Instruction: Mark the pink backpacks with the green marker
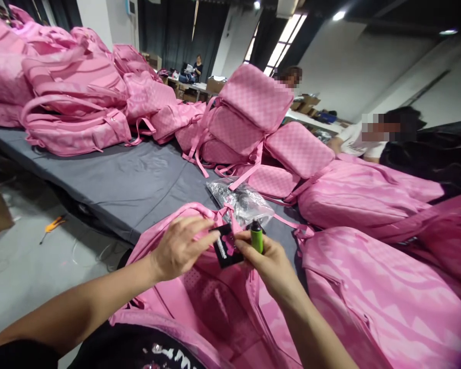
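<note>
My right hand [267, 259] is closed round a small green tool with a black top [256, 238], which points upward. Its thumb and index finger are at the right edge of a black hang tag [223, 252] with white lettering and a pink shape. My left hand [182, 243] is on the tag's left side, fingers apart, the fingertips close to its edge; contact is hard to tell. The tag hangs at the top strap of an open pink backpack [215, 302], which leans against my body. Part of the strap is hidden by my hands.
Crumpled clear plastic [249, 202] lies beyond my hands on the grey-covered table [111, 179]. Pink checkered bags [240, 128] are stacked behind it. More pink backpacks fill the far left and the right [380, 287]. An orange-handled tool [54, 224] lies on the floor. People work farther back.
</note>
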The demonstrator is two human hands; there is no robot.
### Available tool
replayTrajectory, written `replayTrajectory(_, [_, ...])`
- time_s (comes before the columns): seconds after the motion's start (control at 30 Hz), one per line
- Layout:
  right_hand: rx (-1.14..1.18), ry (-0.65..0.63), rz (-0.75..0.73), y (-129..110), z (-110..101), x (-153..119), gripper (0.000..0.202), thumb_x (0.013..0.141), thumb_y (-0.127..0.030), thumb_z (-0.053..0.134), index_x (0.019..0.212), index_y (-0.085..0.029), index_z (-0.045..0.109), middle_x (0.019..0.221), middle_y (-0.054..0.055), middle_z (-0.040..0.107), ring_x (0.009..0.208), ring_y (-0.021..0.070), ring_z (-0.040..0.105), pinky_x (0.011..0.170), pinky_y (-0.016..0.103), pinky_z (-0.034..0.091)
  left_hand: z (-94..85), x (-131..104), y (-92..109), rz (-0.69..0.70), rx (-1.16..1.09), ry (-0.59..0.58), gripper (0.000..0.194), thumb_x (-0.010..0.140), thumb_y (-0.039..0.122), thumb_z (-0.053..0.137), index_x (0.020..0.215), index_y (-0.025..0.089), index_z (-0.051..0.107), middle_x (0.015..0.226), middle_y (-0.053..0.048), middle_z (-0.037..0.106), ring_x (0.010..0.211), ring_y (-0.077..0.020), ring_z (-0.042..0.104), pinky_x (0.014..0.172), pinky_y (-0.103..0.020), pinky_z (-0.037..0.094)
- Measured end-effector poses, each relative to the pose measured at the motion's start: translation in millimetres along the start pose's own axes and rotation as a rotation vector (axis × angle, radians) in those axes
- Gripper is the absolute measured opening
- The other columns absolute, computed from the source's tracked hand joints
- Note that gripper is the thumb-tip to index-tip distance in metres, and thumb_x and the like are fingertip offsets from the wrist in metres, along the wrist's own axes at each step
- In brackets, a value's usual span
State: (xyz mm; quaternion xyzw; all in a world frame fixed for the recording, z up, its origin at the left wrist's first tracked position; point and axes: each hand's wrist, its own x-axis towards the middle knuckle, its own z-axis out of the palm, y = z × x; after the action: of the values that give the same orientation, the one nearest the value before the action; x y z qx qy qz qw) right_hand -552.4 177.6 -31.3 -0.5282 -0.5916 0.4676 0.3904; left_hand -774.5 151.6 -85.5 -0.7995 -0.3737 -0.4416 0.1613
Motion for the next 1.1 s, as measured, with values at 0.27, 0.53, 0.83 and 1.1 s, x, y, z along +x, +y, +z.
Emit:
replayTrajectory(0.27, [-0.579, 0.026, -0.412, 4, 30, 21, 0.025, 0.081, -0.021, 0.051, 0.097, -0.019, 0.07, 0.094, 0.006, 0.073, 0.085, 0.0213, 0.066, 0.075, 0.029, 0.046, -4.5, -58, -33, -0.811, -0.14, -0.407, 0.07, 0.091, 0.044, 0.056, 0.151, 0.019, 0.029, 0.149, -0.017, 0.047, 0.136, -0.0274, 0.048, 0.111, -0.047, 0.042])
replayTrajectory(0.53, [-0.921, -0.293, -0.068, 12, 59, 22, 0.022, 0.084, -0.013, 0.054, 0.095, -0.021, 0.072, 0.081, 0.001, 0.073, 0.075, 0.017, 0.066, 0.063, 0.021, 0.037, 1.4, -63, -30, -0.794, -0.118, -0.339, 0.062, 0.091, 0.036, 0.058, 0.147, 0.022, 0.035, 0.143, -0.012, 0.054, 0.131, -0.0252, 0.054, 0.109, -0.042, 0.045])
replayTrajectory(0.83, [-1.129, -0.457, -0.142, 13, 76, 51, 0.024, 0.085, -0.01, 0.05, 0.088, -0.018, 0.072, 0.085, 0.007, 0.074, 0.076, 0.0191, 0.066, 0.064, 0.025, 0.036, 11.6, -61, -30, -0.816, -0.128, -0.344, 0.069, 0.089, 0.035, 0.064, 0.147, 0.017, 0.033, 0.142, -0.016, 0.053, 0.132, -0.0279, 0.052, 0.11, -0.045, 0.044])
replayTrajectory(1.1, [-1.044, -0.436, -0.49, 68, 52, 98, 0.035, 0.08, -0.023, 0.052, 0.105, -0.033, 0.075, 0.104, 0.004, 0.077, 0.092, 0.0251, 0.073, 0.068, 0.028, 0.054, 22.0, -60, -35, -0.914, -0.196, -0.407, 0.107, 0.07, 0.061, 0.076, 0.153, 0.018, 0.024, 0.145, -0.019, 0.049, 0.13, -0.0364, 0.05, 0.11, -0.051, 0.043])
